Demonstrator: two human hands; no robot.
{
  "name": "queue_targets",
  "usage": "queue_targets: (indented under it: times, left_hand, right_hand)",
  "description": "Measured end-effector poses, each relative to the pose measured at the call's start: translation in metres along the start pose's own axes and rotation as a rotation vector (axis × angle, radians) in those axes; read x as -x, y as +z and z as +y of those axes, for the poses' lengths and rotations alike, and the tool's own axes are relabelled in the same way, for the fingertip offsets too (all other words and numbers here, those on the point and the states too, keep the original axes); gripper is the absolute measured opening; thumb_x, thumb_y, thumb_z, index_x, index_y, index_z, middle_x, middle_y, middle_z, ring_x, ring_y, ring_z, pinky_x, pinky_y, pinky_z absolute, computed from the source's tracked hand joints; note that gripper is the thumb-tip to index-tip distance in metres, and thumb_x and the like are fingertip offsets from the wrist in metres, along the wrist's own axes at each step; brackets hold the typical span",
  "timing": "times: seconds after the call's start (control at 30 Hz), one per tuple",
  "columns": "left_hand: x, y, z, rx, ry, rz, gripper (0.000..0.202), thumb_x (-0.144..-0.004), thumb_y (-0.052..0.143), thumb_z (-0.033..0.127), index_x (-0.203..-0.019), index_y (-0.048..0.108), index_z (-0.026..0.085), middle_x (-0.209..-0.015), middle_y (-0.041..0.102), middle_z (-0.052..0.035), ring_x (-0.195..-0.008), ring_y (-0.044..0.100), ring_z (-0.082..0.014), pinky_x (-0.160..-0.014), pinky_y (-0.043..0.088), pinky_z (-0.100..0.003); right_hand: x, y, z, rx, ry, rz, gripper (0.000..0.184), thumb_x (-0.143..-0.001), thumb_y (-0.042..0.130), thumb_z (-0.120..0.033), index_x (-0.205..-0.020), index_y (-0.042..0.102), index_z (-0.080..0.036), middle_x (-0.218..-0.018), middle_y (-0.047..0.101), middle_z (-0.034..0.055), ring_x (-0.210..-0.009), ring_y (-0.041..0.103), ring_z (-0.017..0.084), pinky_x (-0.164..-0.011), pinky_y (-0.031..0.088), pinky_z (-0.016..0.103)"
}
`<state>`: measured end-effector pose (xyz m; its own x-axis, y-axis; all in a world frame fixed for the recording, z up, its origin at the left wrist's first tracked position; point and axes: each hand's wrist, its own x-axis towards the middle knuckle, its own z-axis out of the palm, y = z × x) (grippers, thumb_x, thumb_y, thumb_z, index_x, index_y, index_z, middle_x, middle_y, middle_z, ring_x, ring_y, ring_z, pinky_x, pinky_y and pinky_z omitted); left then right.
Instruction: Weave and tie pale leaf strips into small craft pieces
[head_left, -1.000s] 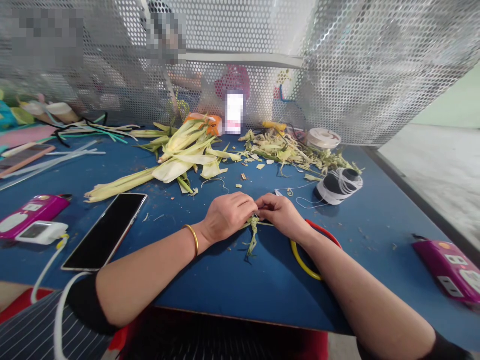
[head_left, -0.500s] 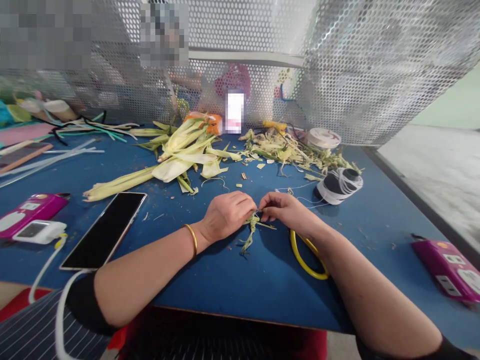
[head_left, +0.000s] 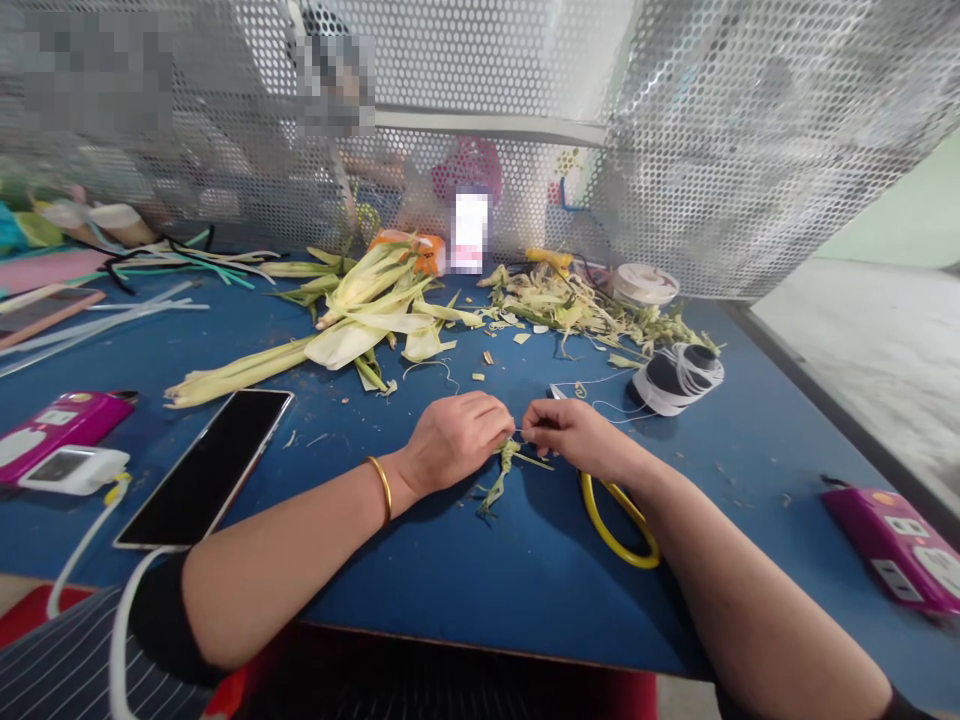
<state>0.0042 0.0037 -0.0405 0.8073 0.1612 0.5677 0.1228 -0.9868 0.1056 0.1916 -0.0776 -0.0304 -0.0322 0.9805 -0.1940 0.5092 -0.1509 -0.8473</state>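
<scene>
Step in hand looks like thread-tying on the twisted husk strip (head_left: 498, 482), which lies on the blue table (head_left: 420, 560) just below the left fingertips. Left hand (head_left: 469, 437) pinches its top; right hand (head_left: 574, 435) seems to grip white thread (head_left: 518, 430) alongside. Next pull calls for a steady left pinch, even tension.

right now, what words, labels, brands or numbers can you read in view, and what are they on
No text is readable.
Lit screen at the back: pixelated, unreadable.
White device at left: display too small and blurred.
Left purple box and right purple box: any markings too blurred.
White reel: any print too small.
Dark phone: screen black, no text.
Twisted husk piece and thread spool: no lettering shows.
</scene>
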Motion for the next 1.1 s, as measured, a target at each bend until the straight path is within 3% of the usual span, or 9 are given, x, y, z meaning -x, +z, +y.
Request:
queue_targets:
  times: [0.1,0.2,0.4,0.5,0.6,0.7,0.8,0.9,1.1]
  left_hand:
    - [0.001,-0.004,-0.004,0.058,-0.008,-0.031,0.025,-0.095,0.048,0.017,-0.075,0.063,0.017,-0.08,0.069,-0.0031,-0.077,0.061,-0.014,-0.07,0.043,-0.025]
    - [0.0,-0.01,-0.016,0.154,-0.044,-0.165,0.016,-0.086,0.06,0.013,-0.07,0.064,0.018,-0.074,0.068,0.0003,-0.074,0.061,-0.0137,-0.073,0.042,-0.027]
    - [-0.003,-0.018,-0.033,0.316,-0.273,-0.385,0.014,-0.071,0.071,0.009,-0.063,0.066,0.018,-0.068,0.069,0.0022,-0.072,0.062,-0.0142,-0.078,0.04,-0.03]
    - [-0.003,-0.014,-0.029,0.537,-0.473,-0.353,0.01,-0.072,0.072,0.013,-0.065,0.066,0.017,-0.077,0.072,-0.0009,-0.077,0.065,-0.0155,-0.077,0.045,-0.029]
    - [-0.001,-0.008,-0.024,0.937,-0.63,-0.28,0.01,-0.074,0.071,0.019,-0.07,0.062,0.015,-0.093,0.074,-0.0064,-0.087,0.068,-0.0173,-0.076,0.05,-0.029]
    - [-0.001,-0.004,-0.018,1.18,-0.721,-0.292,0.017,-0.078,0.069,0.026,-0.074,0.056,0.016,-0.089,0.074,-0.0083,-0.074,0.067,-0.0151,-0.063,0.051,-0.027]
    - [-0.001,-0.002,-0.013,1.172,-0.754,-0.295,0.018,-0.082,0.066,0.027,-0.076,0.052,0.017,-0.073,0.072,-0.0032,-0.058,0.061,-0.0105,-0.057,0.049,-0.024]
    - [-0.001,-0.001,-0.012,1.123,-0.807,-0.235,0.015,-0.083,0.064,0.024,-0.076,0.052,0.017,-0.067,0.069,-0.0009,-0.056,0.06,-0.0096,-0.056,0.048,-0.023]
    - [-0.001,0.002,-0.014,1.134,-0.917,-0.199,0.013,-0.079,0.066,0.018,-0.075,0.054,0.017,-0.063,0.068,-0.0008,-0.054,0.062,-0.0109,-0.055,0.049,-0.023]
  right_hand:
    - [0.004,-0.004,-0.006,0.18,0.017,-0.051,0.011,-0.077,0.051,-0.015,-0.068,0.056,-0.02,-0.058,0.056,-0.0032,-0.058,0.053,0.013,-0.057,0.036,0.024]
    - [0.006,-0.007,-0.011,0.356,0.031,-0.044,0.016,-0.076,0.05,-0.008,-0.067,0.056,-0.02,-0.059,0.059,-0.0019,-0.059,0.054,0.013,-0.058,0.036,0.024]
    - [0.007,-0.008,-0.014,0.489,0.067,-0.031,0.021,-0.074,0.048,-0.002,-0.064,0.054,-0.02,-0.062,0.061,-0.0005,-0.057,0.056,0.013,-0.057,0.034,0.024]
    - [0.008,-0.008,-0.012,0.424,0.058,-0.024,0.019,-0.076,0.048,-0.005,-0.066,0.055,-0.02,-0.061,0.061,-0.0015,-0.059,0.058,0.013,-0.058,0.035,0.023]
    - [0.007,-0.006,-0.009,0.392,0.063,-0.013,0.019,-0.078,0.048,-0.007,-0.067,0.054,-0.021,-0.059,0.061,-0.002,-0.059,0.059,0.014,-0.057,0.036,0.024]
    - [0.006,-0.003,-0.006,0.385,0.074,0.007,0.018,-0.078,0.048,-0.008,-0.067,0.054,-0.021,-0.058,0.061,-0.0022,-0.056,0.059,0.014,-0.056,0.036,0.024]
    - [0.004,-0.001,-0.003,0.224,0.136,0.005,0.012,-0.079,0.051,-0.014,-0.071,0.056,-0.022,-0.053,0.059,-0.003,-0.051,0.057,0.014,-0.053,0.038,0.024]
    - [0.002,0.003,-0.003,-0.127,0.169,-0.012,0.008,-0.079,0.057,-0.028,-0.074,0.056,-0.021,-0.055,0.06,-0.0018,-0.055,0.06,0.016,-0.05,0.042,0.024]
    - [0.0,0.019,-0.008,-0.591,0.011,0.101,0.02,-0.073,0.07,-0.036,-0.07,0.061,-0.018,-0.078,0.069,0.0035,-0.061,0.057,0.012,-0.057,0.044,0.025]
